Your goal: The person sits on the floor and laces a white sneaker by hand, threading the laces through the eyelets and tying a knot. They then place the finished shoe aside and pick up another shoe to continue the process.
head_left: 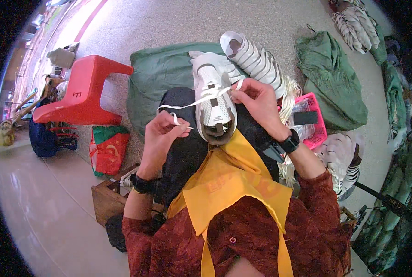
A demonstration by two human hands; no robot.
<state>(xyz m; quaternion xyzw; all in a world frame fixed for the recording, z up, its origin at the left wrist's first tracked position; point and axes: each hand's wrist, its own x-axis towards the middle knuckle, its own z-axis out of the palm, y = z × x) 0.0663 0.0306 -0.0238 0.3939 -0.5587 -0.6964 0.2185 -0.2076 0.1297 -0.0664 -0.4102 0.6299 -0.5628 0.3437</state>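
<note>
A head-worn fisheye looks down on the nearby shoe, its rim seemingly blurred.

I see a white sneaker with a white lace, a yellow apron faintly printed in orange, and a mottled rust-red top. The plastic chair is red, the basket hot pink.

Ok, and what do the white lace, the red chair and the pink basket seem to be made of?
White lace: probably woven textile, matte; it is flat, thin and curls loosely at one end.
Red chair: likely moulded plastic, smooth; body and legs run together without visible joints.
Pink basket: apparently stiff plastic, evenly coloured; its rim holds shape.
</note>
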